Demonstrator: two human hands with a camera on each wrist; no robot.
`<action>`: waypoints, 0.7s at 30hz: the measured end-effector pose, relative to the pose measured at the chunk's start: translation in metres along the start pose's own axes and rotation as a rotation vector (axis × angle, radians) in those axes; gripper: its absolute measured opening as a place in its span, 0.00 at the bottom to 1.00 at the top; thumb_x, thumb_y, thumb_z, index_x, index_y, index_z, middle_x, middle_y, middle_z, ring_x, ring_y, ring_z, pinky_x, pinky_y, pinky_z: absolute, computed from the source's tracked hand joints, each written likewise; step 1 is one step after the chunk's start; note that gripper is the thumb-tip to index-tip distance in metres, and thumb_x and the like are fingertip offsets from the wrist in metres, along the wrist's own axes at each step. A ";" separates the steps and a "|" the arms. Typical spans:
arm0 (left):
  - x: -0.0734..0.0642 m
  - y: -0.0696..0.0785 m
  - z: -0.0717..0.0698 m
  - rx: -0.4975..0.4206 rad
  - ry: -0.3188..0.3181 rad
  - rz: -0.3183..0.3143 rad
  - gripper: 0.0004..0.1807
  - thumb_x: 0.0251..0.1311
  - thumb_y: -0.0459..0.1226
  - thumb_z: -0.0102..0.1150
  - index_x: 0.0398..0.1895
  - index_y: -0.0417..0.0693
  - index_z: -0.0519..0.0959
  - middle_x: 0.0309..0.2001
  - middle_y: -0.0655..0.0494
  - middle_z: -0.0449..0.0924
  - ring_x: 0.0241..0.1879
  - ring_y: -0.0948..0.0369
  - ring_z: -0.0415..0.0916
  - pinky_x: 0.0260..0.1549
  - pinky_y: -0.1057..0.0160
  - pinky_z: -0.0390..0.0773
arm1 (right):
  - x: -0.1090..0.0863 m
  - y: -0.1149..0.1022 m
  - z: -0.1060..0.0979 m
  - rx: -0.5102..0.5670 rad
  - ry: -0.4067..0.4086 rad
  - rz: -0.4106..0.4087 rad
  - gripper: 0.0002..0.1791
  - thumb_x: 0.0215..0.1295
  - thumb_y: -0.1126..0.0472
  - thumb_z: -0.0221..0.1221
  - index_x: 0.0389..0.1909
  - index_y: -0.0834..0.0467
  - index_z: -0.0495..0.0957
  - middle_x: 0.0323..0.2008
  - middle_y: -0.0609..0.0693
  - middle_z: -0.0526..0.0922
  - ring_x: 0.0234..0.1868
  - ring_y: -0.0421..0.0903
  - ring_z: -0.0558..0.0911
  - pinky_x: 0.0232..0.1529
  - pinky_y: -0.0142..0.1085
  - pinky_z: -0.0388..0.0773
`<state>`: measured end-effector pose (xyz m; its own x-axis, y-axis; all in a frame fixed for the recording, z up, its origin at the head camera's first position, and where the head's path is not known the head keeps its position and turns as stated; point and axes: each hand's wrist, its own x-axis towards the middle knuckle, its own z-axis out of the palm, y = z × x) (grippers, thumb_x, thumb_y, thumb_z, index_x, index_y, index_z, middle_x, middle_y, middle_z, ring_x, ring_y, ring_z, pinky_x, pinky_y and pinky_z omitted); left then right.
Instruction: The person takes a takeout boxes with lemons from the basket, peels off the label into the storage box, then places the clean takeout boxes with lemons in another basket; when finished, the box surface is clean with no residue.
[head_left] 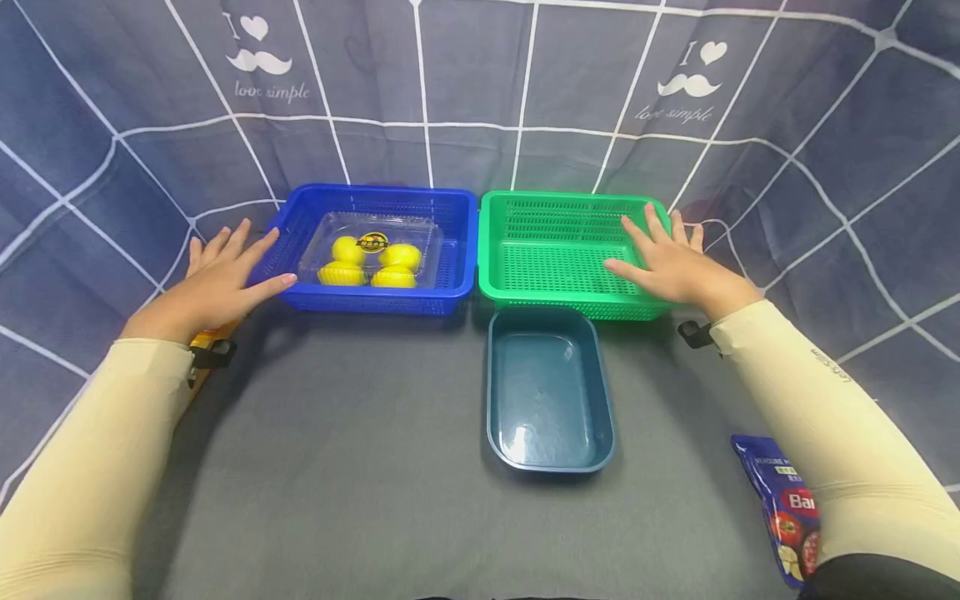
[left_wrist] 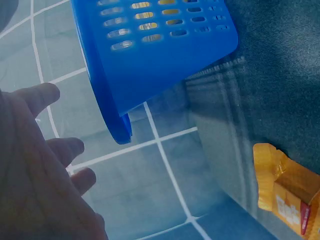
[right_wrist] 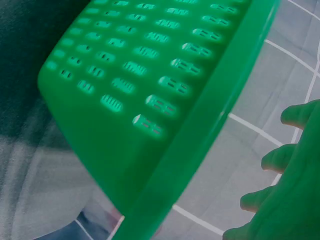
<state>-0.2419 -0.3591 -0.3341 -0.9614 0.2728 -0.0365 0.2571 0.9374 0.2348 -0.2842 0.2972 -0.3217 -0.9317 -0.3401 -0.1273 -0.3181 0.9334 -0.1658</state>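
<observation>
My left hand (head_left: 217, 279) hovers with spread fingers by the left side of the blue basket (head_left: 375, 302); nothing is in its grasp. Inside that basket lies a clear plastic box (head_left: 429, 242) with several yellow lemon-like fruits (head_left: 400, 257) and a black-and-yellow label. On the other side, my right hand (head_left: 667, 262) is spread over the right edge of the green basket (head_left: 570, 302), holding nothing. In the right wrist view the fingertips stand apart from the green basket wall (right_wrist: 100, 135). The left wrist view likewise has a gap between fingers and blue basket (left_wrist: 160, 65).
A dark teal tray (head_left: 543, 400) sits in front of the green basket. At right, a blue tomato-pictured pouch (head_left: 783, 508) lies partly under the right forearm. An orange package (left_wrist: 295, 195) lies beyond the left wrist. Checkered grey cloth (head_left: 480, 75) walls the back and sides.
</observation>
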 end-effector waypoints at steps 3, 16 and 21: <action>-0.001 -0.004 0.003 -0.034 0.018 -0.010 0.49 0.77 0.65 0.41 0.87 0.48 0.40 0.82 0.33 0.21 0.77 0.31 0.17 0.65 0.32 0.10 | 0.004 -0.004 0.000 -0.009 -0.003 -0.009 0.53 0.75 0.23 0.34 0.86 0.51 0.30 0.80 0.65 0.19 0.74 0.73 0.17 0.62 0.79 0.18; 0.001 -0.007 0.013 -0.236 0.116 -0.062 0.52 0.74 0.62 0.52 0.87 0.50 0.39 0.83 0.38 0.23 0.79 0.34 0.19 0.69 0.26 0.24 | 0.028 -0.039 0.000 -0.012 -0.028 -0.056 0.54 0.73 0.20 0.34 0.86 0.47 0.29 0.82 0.61 0.20 0.76 0.73 0.21 0.65 0.76 0.18; 0.002 -0.008 0.024 -0.312 0.189 -0.088 0.51 0.74 0.60 0.53 0.87 0.47 0.43 0.84 0.36 0.31 0.79 0.31 0.30 0.69 0.24 0.35 | 0.041 -0.060 0.002 -0.021 -0.062 -0.083 0.54 0.72 0.19 0.34 0.86 0.45 0.28 0.82 0.59 0.20 0.77 0.72 0.22 0.66 0.75 0.18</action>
<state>-0.2439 -0.3606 -0.3597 -0.9871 0.1219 0.1034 0.1582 0.8367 0.5244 -0.3032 0.2270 -0.3193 -0.8895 -0.4223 -0.1743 -0.3980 0.9036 -0.1583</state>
